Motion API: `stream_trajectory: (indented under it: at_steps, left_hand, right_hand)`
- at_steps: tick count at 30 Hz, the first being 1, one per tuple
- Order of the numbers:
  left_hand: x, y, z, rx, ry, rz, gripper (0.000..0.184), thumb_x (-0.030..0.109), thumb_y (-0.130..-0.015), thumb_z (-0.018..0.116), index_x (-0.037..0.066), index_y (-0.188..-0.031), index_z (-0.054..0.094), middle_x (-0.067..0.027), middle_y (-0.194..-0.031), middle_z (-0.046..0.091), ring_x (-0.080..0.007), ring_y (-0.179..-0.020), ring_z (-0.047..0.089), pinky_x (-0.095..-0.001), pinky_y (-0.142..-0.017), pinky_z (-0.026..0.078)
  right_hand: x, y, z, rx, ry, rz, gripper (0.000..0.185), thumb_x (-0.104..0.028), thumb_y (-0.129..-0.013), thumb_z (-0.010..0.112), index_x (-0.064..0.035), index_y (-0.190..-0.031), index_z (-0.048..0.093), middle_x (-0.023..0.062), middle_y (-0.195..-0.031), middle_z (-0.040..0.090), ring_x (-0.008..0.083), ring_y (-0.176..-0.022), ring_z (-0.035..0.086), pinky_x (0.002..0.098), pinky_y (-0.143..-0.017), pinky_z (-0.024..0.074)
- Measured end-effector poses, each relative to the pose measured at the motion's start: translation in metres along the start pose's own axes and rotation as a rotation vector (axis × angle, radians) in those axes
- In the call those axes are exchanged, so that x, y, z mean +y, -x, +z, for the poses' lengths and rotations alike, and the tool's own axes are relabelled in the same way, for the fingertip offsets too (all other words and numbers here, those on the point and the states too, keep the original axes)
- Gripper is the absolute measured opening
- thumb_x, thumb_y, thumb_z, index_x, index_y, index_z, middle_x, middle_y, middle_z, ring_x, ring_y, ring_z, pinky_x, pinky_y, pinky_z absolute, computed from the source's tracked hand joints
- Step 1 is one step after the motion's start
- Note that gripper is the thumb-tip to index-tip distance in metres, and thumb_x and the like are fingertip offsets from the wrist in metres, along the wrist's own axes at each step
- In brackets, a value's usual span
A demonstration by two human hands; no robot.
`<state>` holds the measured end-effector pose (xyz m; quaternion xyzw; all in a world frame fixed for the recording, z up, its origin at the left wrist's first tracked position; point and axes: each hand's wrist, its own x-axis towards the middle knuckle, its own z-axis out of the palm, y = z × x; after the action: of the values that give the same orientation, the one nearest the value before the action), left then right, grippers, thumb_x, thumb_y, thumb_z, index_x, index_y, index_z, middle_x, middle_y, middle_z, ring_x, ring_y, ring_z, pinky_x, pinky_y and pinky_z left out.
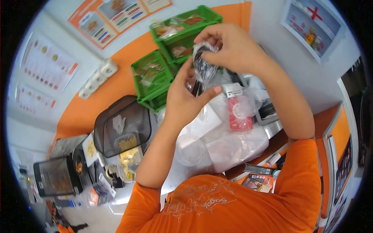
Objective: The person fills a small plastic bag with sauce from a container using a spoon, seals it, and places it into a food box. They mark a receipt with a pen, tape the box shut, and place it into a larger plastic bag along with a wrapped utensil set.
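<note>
My right hand is raised near the back wall, its thumb and fingers closed on a crinkled clear plastic packet with something dark inside. What the contents are I cannot make out. Just below and left of the packet is my left hand, thumb and fingers spread apart. Its fingertips come close to the packet's left side; whether they touch it is unclear. Behind both hands stand green plastic crates with small bagged goods in them.
Below my hands lie a red-and-white package, a clear plastic cup and a sheet of plastic bags. At left are a dark translucent lid, a tub of yellow food and a power strip on the wall.
</note>
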<state>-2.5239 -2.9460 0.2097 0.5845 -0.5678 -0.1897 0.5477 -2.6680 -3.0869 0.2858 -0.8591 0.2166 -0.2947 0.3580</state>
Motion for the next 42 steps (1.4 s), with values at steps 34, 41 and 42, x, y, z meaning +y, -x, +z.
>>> stream_trajectory:
  at_steps: [34,41,42]
  left_hand:
    - [0.011,0.082,-0.082,-0.165,0.946,-0.250,0.048,0.032,-0.108,0.053,-0.005,-0.139,0.053,-0.0241,-0.117,0.070,-0.0249,-0.069,0.074,-0.0323,-0.052,0.061]
    - [0.014,0.083,-0.083,-0.259,1.029,-0.244,0.054,0.035,-0.109,0.049,-0.008,-0.142,0.048,-0.0226,-0.107,0.070,-0.0249,-0.065,0.073,-0.0321,-0.050,0.060]
    - [0.014,0.084,-0.086,-0.239,1.004,-0.245,0.056,0.035,-0.107,0.051,-0.009,-0.142,0.049,-0.0239,-0.104,0.069,-0.0271,-0.062,0.071,-0.0329,-0.048,0.058]
  right_hand:
    - [-0.062,0.001,0.054,-0.304,-0.666,-0.220,0.044,-0.011,-0.078,0.090,-0.0018,-0.113,0.065,0.0020,-0.102,0.067,0.0092,-0.096,0.063,0.0244,-0.076,0.0563]
    - [-0.080,-0.005,0.063,-0.161,-0.735,-0.205,0.037,-0.013,-0.079,0.091,-0.0023,-0.105,0.066,0.0006,-0.096,0.067,0.0078,-0.088,0.063,0.0231,-0.076,0.0543]
    - [-0.083,-0.006,0.067,-0.148,-0.819,-0.185,0.037,-0.016,-0.079,0.092,-0.0004,-0.102,0.066,0.0019,-0.090,0.068,0.0076,-0.080,0.064,0.0230,-0.072,0.0540]
